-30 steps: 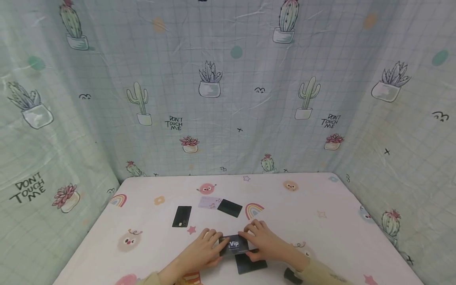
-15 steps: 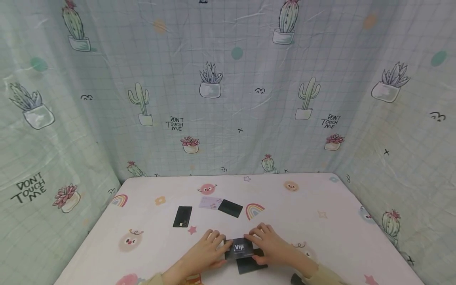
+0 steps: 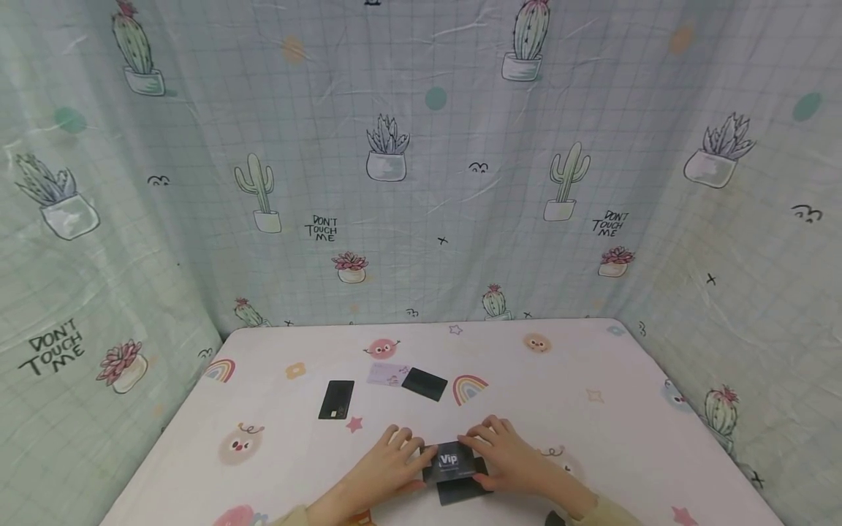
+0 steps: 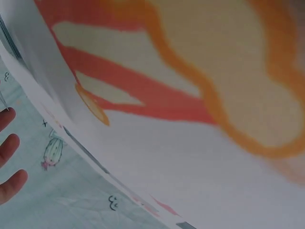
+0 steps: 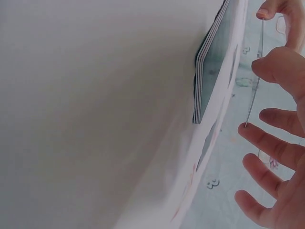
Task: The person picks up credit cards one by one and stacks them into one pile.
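Note:
A dark card printed "Vip" (image 3: 450, 462) is held by both hands above a stack of dark cards (image 3: 460, 492), partly covering it. My left hand (image 3: 395, 464) pinches its left edge. At the other edge, the thumb and a finger of my right hand (image 3: 505, 459) grip it. Seen edge-on in the right wrist view, the card (image 5: 254, 95) is a thin line held off the table, apart from the layered stack (image 5: 205, 71). Only some fingertips (image 4: 10, 148) of the left hand show in the left wrist view.
Farther back on the white patterned table (image 3: 559, 387) lie a black card with a chip (image 3: 337, 399), a pale purple card (image 3: 387, 374) and another dark card (image 3: 425, 384). A cactus-print curtain (image 3: 421, 219) encloses the back and sides. Something dark (image 3: 555, 519) sits by the right sleeve.
Both hands have shifted a little to the right and toward the person, carrying the Vip card farther over the stack. The cards at the back stay where they were.

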`<state>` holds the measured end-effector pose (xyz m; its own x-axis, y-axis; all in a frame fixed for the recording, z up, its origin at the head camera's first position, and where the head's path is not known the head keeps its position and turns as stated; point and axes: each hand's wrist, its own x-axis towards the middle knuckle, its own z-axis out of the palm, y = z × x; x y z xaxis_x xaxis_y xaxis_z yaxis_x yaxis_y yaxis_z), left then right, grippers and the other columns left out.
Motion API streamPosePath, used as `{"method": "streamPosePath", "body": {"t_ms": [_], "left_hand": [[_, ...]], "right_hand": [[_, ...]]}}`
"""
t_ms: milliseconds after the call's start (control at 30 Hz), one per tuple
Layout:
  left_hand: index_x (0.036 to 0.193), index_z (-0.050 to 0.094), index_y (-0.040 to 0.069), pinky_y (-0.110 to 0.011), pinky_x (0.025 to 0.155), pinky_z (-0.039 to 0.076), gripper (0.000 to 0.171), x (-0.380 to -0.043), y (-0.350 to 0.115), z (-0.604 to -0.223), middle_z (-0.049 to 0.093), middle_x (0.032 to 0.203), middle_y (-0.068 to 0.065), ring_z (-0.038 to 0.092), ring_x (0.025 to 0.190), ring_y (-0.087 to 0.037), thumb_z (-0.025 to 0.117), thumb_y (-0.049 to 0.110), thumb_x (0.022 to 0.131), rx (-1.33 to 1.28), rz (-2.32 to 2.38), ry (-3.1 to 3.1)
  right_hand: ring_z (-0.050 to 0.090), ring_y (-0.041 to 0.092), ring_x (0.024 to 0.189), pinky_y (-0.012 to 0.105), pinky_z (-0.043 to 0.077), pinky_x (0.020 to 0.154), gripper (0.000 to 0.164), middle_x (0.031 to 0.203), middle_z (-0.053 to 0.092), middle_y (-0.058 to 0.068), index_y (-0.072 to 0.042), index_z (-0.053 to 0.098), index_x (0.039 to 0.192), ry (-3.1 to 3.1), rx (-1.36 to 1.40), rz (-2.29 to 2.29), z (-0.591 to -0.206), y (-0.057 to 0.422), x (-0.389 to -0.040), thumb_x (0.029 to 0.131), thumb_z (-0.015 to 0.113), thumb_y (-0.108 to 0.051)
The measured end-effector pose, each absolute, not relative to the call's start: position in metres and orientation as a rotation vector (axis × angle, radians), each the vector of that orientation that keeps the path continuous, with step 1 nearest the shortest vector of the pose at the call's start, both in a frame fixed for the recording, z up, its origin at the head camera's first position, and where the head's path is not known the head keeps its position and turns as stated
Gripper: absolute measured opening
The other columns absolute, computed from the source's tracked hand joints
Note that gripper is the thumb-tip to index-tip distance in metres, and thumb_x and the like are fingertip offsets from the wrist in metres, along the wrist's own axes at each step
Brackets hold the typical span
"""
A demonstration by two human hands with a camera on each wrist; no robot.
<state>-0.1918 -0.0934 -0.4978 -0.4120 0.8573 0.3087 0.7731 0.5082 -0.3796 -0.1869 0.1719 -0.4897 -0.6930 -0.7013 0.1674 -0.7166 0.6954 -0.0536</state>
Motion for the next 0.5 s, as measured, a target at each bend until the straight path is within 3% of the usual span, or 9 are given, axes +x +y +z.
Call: {"method": "streamPosePath", "body": {"t_ms": [500], "left_hand": [[0.121,0.050,0.026,-0.035,0.083,0.043,0.052,-0.191,-0.079,-0.501,0.058,0.097,0.007,0.051,0.093,-0.013,0.052,0.056,0.078,-1.371,0.243,-2.251]], "right_hand": [[0.038,0.009,0.096,0.033,0.036,0.081,0.056,0.110,0.052,-0.009,-0.019,0.050,0.123,-2.711,1.177,0.185,-0.494,0.184,-0.182,0.075,0.064,-0.042]]}}
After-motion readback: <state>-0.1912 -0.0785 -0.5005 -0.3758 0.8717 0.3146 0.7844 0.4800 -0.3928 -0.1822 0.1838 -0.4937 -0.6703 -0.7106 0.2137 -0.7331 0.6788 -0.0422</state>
